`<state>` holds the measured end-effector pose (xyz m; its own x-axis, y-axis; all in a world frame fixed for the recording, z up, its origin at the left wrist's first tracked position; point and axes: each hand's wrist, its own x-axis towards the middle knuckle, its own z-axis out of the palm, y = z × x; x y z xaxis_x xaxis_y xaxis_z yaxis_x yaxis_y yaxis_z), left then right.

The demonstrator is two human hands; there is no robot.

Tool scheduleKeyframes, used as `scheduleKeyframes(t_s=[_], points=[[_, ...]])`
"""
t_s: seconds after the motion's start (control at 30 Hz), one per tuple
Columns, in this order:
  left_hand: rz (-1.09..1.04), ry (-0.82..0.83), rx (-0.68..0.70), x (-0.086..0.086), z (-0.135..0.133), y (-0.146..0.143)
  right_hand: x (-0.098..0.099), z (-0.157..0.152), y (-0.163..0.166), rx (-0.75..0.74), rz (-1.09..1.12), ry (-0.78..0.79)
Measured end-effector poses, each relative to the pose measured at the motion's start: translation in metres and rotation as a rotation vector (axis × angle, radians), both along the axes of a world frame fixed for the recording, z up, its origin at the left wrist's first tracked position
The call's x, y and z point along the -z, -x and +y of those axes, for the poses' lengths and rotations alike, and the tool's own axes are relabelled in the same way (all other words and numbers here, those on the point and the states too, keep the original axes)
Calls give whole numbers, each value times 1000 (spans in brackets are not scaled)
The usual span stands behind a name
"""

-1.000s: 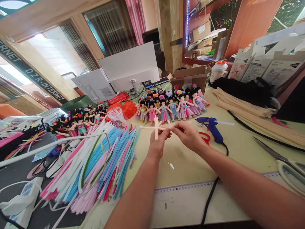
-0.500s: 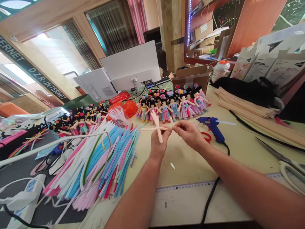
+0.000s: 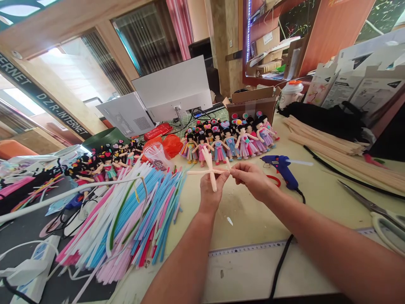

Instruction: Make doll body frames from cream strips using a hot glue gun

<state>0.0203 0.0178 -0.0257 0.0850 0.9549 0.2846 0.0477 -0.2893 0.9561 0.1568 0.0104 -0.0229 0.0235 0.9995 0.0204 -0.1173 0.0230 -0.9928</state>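
My left hand (image 3: 210, 195) is closed around a cross-shaped figure of peach pipe cleaners (image 3: 209, 160), held above the table. One arm of the figure points left, and a thick stub hangs in front of my left fingers. Thumb and forefinger of my right hand (image 3: 251, 179) pinch the figure's other arm near its end, where a short piece stands upright. Beyond both hands stand several finished pipe-cleaner dolls (image 3: 218, 145) in coloured skirts. A blue hot glue gun (image 3: 283, 169) lies just past my right hand.
Loose coloured pipe cleaners (image 3: 126, 219) lie in a large heap at left. On the right are scissors (image 3: 375, 207) and peach pipe cleaners (image 3: 335, 147). A ruler strip (image 3: 247, 248) runs along the front; the black cord (image 3: 281, 264) passes under my right forearm. A monitor (image 3: 174, 86) stands behind.
Both hands keep nearly the same grip on the figure. The view has shifted slightly, and the figure is tilted a little differently.
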Motion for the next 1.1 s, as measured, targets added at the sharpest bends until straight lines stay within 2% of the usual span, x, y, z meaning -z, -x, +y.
scheduleKeyframes(t_s=[0.33, 0.67, 0.93, 1.1], points=[[-225, 197, -10, -3, -1, -4, -5, -3, 3, -12, 77, -5], [-167, 110, 23, -8, 0, 0, -4, -2, -3, -155, 146, 142], [-126, 63, 24, -10, -1, 2, -7, -3, -3, -223, 201, 200], [-213, 133, 62, -10, -2, 0, -5, -3, -1, -216, 240, 133]])
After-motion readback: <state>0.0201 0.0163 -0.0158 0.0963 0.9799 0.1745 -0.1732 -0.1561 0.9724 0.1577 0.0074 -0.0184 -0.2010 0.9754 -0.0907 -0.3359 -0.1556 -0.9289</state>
